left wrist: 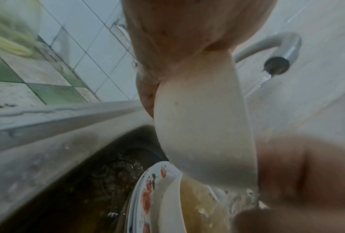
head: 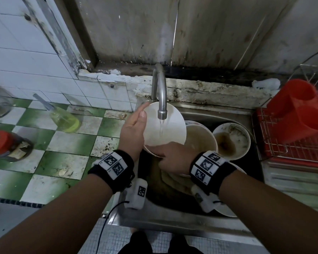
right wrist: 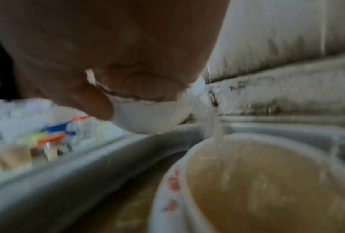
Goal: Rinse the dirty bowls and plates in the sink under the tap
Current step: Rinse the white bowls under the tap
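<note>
A white bowl [head: 173, 129] is tilted on edge under the running tap [head: 160, 88], and water streams down its inside. My left hand [head: 141, 114] grips its left rim, thumb inside and fingers behind. My right hand [head: 162, 154] pinches the lower rim. In the left wrist view the bowl [left wrist: 203, 126] hangs edge-on over a red-patterned plate [left wrist: 145, 197]. Below, in the sink [head: 173, 219], stands a large bowl [head: 200, 138] of murky brown water, and runoff falls into this large bowl [right wrist: 267, 181]. A smaller dirty bowl [head: 231, 140] sits to its right.
A red wire dish rack [head: 292, 151] with a red cutlery holder [head: 301, 110] stands right of the sink. On the green-and-white tiled counter [head: 62, 162] at left are a yellow-green bottle [head: 64, 120] and a red-lidded jar [head: 4, 143]. More plates lie under my right wrist.
</note>
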